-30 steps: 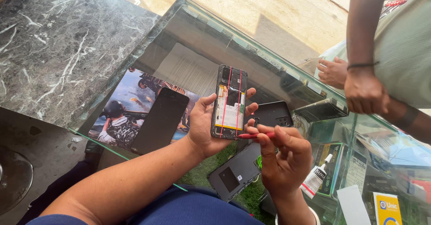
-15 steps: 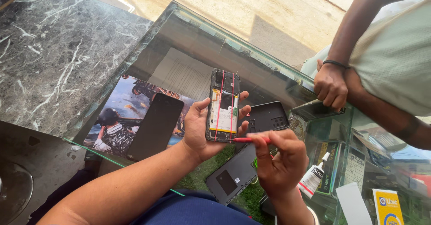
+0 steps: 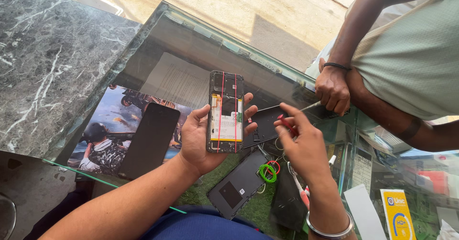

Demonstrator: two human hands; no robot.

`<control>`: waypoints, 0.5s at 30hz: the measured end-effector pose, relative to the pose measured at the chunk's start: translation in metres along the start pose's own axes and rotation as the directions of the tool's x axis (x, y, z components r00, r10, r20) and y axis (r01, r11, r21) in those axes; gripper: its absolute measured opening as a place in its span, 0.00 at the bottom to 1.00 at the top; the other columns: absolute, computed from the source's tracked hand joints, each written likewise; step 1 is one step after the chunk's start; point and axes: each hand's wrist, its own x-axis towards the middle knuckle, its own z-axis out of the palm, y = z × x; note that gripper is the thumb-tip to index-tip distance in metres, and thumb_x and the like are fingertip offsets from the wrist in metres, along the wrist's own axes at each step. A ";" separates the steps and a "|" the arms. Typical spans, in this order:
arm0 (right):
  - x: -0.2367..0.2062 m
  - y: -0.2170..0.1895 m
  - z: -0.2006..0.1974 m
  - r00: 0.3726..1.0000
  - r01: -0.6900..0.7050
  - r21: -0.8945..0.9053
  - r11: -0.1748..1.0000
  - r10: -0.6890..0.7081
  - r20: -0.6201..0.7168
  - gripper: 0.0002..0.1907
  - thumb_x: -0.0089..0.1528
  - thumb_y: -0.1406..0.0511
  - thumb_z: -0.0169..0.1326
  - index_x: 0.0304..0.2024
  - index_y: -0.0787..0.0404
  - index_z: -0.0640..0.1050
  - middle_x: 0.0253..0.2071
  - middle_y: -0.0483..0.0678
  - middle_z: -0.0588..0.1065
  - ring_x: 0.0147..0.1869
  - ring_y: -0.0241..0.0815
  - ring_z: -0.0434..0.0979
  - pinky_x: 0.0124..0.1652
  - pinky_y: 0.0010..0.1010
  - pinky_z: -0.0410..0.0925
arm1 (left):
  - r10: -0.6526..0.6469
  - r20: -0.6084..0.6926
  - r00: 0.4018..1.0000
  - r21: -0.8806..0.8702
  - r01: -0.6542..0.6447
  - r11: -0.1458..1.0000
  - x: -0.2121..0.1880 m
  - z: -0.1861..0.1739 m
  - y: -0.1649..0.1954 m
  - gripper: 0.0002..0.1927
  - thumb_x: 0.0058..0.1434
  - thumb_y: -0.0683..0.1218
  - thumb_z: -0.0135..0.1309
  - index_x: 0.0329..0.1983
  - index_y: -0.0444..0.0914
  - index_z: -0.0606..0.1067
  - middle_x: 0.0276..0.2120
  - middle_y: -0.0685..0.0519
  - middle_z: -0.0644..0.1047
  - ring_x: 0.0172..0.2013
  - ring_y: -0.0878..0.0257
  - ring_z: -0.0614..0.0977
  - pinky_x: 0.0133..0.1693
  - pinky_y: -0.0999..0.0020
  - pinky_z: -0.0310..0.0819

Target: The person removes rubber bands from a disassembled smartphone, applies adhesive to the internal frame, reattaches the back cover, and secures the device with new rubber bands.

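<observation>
A glass counter (image 3: 191, 53) beside a dark marble slab (image 3: 43, 44) carries an illustrated mat (image 3: 107, 130) and a black phone panel (image 3: 150, 139). Above it, the left hand (image 3: 201, 137) clasps an opened phone (image 3: 225, 111), its back off, pale battery and red strips showing. The right hand (image 3: 301, 142) pinches a small red tool (image 3: 288, 124) just beside it.

yellow-blue packet (image 3: 398, 214) lower right | dark phone screen (image 3: 149, 140) on picture mat (image 3: 107, 134)
</observation>
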 end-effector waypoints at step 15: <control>0.009 0.006 0.009 0.999 -0.018 -0.066 0.998 0.020 0.026 0.32 0.55 0.71 0.63 0.53 0.60 0.57 0.31 0.47 0.79 0.28 0.38 0.70 0.30 0.27 0.67 | 0.006 0.107 0.994 -0.125 0.007 0.992 0.001 -0.003 -0.004 0.36 0.69 0.55 0.35 0.78 0.36 0.56 0.73 0.42 0.62 0.70 0.46 0.66 0.67 0.42 0.64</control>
